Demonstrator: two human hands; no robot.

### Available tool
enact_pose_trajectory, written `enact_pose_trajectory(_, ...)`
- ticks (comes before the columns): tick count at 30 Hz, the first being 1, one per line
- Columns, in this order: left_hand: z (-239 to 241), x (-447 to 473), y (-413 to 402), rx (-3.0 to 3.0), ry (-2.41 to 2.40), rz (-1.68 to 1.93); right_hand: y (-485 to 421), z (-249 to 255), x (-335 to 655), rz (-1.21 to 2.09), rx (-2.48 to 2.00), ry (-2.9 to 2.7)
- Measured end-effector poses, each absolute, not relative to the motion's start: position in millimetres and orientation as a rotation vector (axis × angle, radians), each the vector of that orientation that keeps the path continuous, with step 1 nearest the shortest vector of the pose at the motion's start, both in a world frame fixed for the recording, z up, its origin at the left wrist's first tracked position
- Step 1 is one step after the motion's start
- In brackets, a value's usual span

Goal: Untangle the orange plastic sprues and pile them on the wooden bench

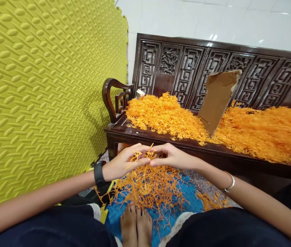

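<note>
My left hand (pixel 123 163) and my right hand (pixel 172 156) meet fingertip to fingertip above a tangle of orange plastic strands (pixel 147 185). Both hands have their fingers pinched together on a few of these strands at the top of the clump. The clump hangs down over a blue cloth (pixel 189 199) between my knees. My left wrist wears a black watch (pixel 99 172). On my right wrist sits a thin silver bangle (pixel 230 185). My bare feet (pixel 136 224) show below the strands.
A dark carved wooden bench (pixel 186 65) stands just ahead, heaped with small orange plastic pieces (pixel 166 115). A torn cardboard sheet (pixel 219 97) leans on its backrest. A yellow-green foam mat (pixel 44 92) stands upright at the left. White tiled floor lies behind.
</note>
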State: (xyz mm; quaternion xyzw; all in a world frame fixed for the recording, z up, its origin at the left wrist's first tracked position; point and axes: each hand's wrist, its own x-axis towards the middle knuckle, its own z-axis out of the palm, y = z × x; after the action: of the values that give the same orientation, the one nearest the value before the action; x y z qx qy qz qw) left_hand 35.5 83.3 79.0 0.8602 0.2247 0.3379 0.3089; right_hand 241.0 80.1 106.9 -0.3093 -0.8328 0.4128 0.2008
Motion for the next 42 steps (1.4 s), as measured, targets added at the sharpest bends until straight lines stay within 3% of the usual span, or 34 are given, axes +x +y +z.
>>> enact_pose_trajectory(6,83,36,75,2.401,0.606,0.922,81,100,243,1.126,-0.828,-2.256)
enact_pose_trajectory(16,93,23,78,1.751,0.527,0.902,86,94,273,1.225,-0.986,-2.107)
enact_pose_trajectory(20,92,14,84,1.697,0.542,0.918,112,88,300,0.862,-1.151,-2.127)
enact_pose_trajectory(24,89,20,86,1.618,0.517,0.922,161,102,339,-0.149,-1.541,-2.067)
enact_pose_trajectory(26,88,25,87,1.587,0.503,0.920,188,109,363,-0.423,-1.689,-1.988)
enact_pose_trajectory(33,89,29,86,1.516,0.538,1.024,223,74,417,-0.413,-2.052,-1.990)
enact_pose_trajectory(42,91,37,83,1.488,0.520,1.039,213,57,428,-0.412,-2.090,-2.044)
